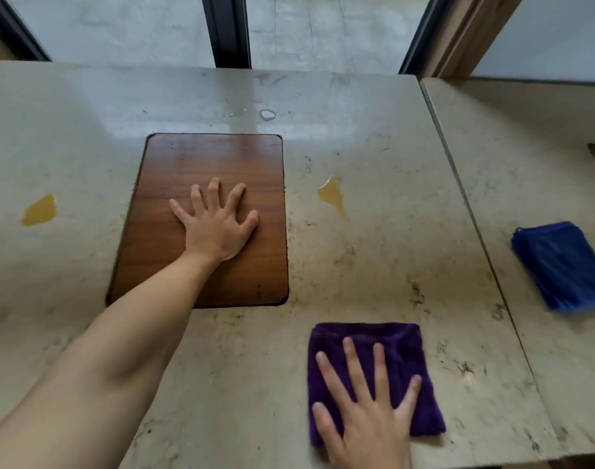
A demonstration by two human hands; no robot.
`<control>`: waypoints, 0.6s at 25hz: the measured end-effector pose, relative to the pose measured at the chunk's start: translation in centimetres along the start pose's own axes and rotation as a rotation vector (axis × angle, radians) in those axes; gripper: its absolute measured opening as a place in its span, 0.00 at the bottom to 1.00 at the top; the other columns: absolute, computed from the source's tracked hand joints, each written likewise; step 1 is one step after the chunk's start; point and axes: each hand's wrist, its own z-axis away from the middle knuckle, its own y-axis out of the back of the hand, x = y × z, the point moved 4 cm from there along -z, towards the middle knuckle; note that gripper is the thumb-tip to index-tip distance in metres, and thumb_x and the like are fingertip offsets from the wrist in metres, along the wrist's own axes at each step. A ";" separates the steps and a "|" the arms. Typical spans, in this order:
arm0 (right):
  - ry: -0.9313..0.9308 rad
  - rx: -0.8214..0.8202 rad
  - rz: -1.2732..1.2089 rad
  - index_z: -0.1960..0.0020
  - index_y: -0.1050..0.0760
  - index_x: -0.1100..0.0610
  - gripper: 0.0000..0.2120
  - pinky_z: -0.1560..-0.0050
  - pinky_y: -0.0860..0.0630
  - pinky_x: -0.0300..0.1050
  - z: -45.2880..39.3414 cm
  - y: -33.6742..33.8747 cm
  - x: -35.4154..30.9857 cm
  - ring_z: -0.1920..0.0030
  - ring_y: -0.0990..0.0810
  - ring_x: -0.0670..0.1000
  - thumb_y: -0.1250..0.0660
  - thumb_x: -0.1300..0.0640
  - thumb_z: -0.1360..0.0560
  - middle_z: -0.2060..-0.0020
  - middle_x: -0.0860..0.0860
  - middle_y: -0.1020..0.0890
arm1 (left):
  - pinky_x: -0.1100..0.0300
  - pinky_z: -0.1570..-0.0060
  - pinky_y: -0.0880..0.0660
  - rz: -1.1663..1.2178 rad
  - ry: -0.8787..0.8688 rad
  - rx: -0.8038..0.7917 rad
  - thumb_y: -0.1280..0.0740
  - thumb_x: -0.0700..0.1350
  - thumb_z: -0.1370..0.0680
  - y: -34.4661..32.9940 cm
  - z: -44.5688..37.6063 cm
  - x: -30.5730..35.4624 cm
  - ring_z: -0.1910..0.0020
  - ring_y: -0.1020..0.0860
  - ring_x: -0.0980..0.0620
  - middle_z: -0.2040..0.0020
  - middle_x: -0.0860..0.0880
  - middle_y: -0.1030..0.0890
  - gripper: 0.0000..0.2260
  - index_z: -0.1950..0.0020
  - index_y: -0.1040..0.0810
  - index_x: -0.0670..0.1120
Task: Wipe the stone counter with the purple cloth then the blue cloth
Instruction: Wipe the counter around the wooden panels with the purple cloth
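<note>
The folded purple cloth (391, 346) lies flat on the beige stone counter (374, 252) near its front edge. My right hand (367, 411) presses on the cloth with straight, spread fingers. My left hand (216, 225) rests flat, fingers spread, on a brown wooden board (174, 164) set in the middle of the counter. The folded blue cloth (563, 265) lies on the neighbouring slab to the right, apart from both hands.
Yellowish spills mark the counter: one at the left (40, 209), another right of the board (331, 194). Small clear droplets (267, 114) sit behind the board. A seam (472, 211) separates the two slabs. Window frames stand at the back.
</note>
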 end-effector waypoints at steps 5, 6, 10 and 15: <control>0.007 0.072 0.011 0.24 0.41 0.35 0.34 0.38 0.49 0.86 -4.9 0.7 -2.3 0.23 0.41 0.60 0.41 0.32 0.30 0.22 0.47 0.38 | 0.21 0.34 0.51 -0.038 -0.026 0.004 0.54 0.70 0.24 0.0 0.0 0.1 0.24 0.48 0.32 0.22 0.44 0.46 0.31 0.23 0.43 0.60; 0.002 0.098 0.007 0.24 0.43 0.35 0.33 0.38 0.49 0.86 -7.8 1.5 -2.0 0.22 0.42 0.60 0.43 0.32 0.28 0.22 0.46 0.39 | 0.21 0.34 0.51 -0.045 -0.027 0.008 0.53 0.70 0.24 -0.1 0.1 0.0 0.24 0.48 0.32 0.22 0.43 0.46 0.31 0.23 0.43 0.60; -0.020 0.200 0.024 0.23 0.47 0.34 0.29 0.36 0.54 0.84 -21.5 5.3 -0.8 0.21 0.50 0.60 0.50 0.32 0.23 0.20 0.46 0.44 | 0.22 0.32 0.51 -0.055 -0.004 -0.001 0.54 0.71 0.25 -0.2 0.0 0.0 0.23 0.50 0.29 0.19 0.42 0.48 0.32 0.22 0.43 0.61; -0.089 0.119 -0.025 0.24 0.62 0.31 0.29 0.35 0.63 0.82 -39.0 10.2 1.2 0.22 0.67 0.57 0.60 0.29 0.23 0.20 0.42 0.61 | 0.22 0.33 0.49 -0.075 -0.012 -0.032 0.57 0.72 0.24 -0.4 -0.3 0.0 0.23 0.47 0.29 0.19 0.43 0.47 0.33 0.21 0.43 0.60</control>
